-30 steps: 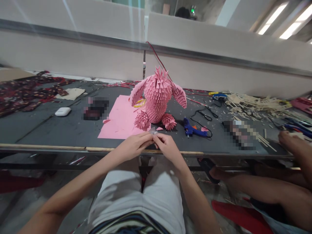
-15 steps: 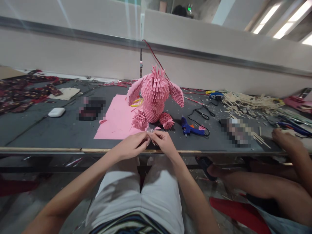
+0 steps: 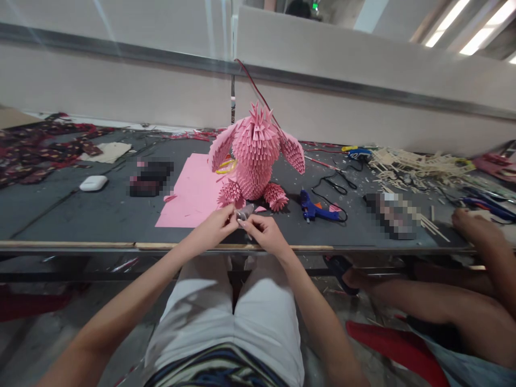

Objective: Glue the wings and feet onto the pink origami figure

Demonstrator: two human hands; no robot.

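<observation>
Close together at the table's front edge, my left hand [image 3: 226, 219] and my right hand [image 3: 264, 228] pinch a small greyish piece [image 3: 244, 213] between their fingertips. It looks thin and partly shiny; its kind is too small to make out. Just beyond stands a pink folded-paper figure [image 3: 257, 148] with spiky tufts on top, two drooping ear-like flaps and two rounded feet. Under its left side lies a pink paper sheet [image 3: 183, 201]. A small pink scrap [image 3: 260, 209] rests near its feet.
Right of the figure lies a blue glue gun [image 3: 318, 209] with its black cord. Farther right are a pile of thin wooden sticks [image 3: 419, 164] and another person's hand [image 3: 471, 223]. A white case [image 3: 93, 183] and a blurred dark object [image 3: 151, 178] lie on the left.
My hands have shifted slightly left and apart, and more of the greyish piece shows between the fingers. The view has tilted down a little.
</observation>
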